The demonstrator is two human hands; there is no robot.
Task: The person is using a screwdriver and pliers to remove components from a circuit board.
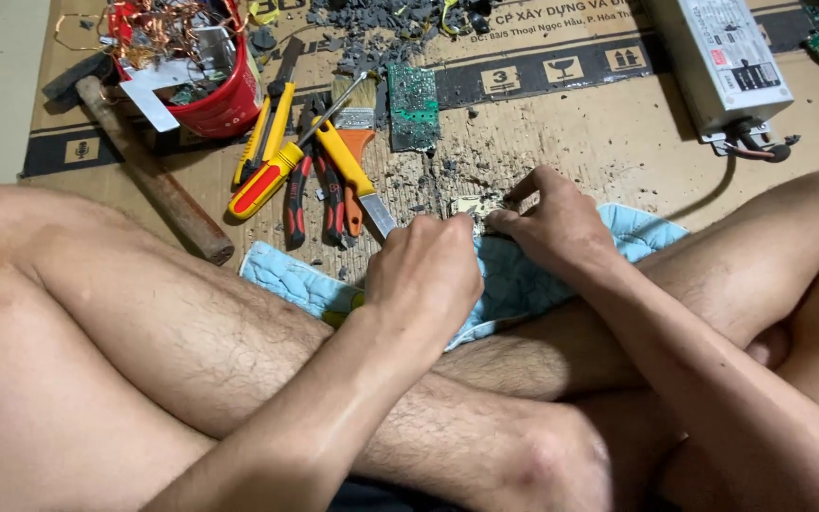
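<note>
Now the left hand [426, 275] is closed tight around something hidden, and the right hand [550, 220] pinches a small pale flat board piece [479, 205] on the soft blue quilted cloth [523, 280]. Much looks broken already: grey crumbly bits [381, 24] lie at twelve o'clock. A smooth green circuit board [413, 104] waits whole, beside yellow plastic-handled tools [272, 156].

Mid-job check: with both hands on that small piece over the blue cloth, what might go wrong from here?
1. The left hand seems to grip a tool whose metal tip sits close to the right hand pinching the small pale piece; a slip could cut the fingers.
2. Bare legs lie right under the work, with only the blue cloth between.
3. Grey debris litters the cardboard, so chips could scatter onto skin.
</note>
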